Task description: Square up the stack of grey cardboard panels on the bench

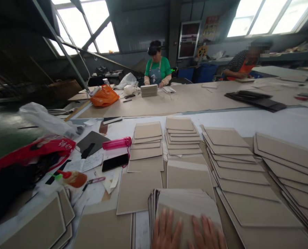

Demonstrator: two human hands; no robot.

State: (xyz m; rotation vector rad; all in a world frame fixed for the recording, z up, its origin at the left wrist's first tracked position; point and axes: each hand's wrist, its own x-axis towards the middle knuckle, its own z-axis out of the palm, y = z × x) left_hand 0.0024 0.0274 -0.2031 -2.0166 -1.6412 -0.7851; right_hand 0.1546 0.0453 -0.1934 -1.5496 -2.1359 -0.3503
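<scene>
Both my hands lie flat on the top of a thick stack of beige panels point(187, 202) at the bottom of the head view. My left hand point(166, 231) rests on the stack's left part, fingers stretched out and pointing away from me. Beside it, my right hand point(208, 233) presses on the same top panel with its fingers spread. The stack has dark edges and a paler band along its far side. Just behind it lies another beige panel point(189, 174), partly covered by the stack. The wrists are cut off by the frame's lower edge.
Overlapping rows of panels point(237, 180) spread right and behind. On the left lie a phone point(115, 162), a pink bottle point(117, 143), a glue bottle point(74, 178), a cutter knife point(95, 180) and a red bag point(57, 147). Two people work at the far table point(185, 100).
</scene>
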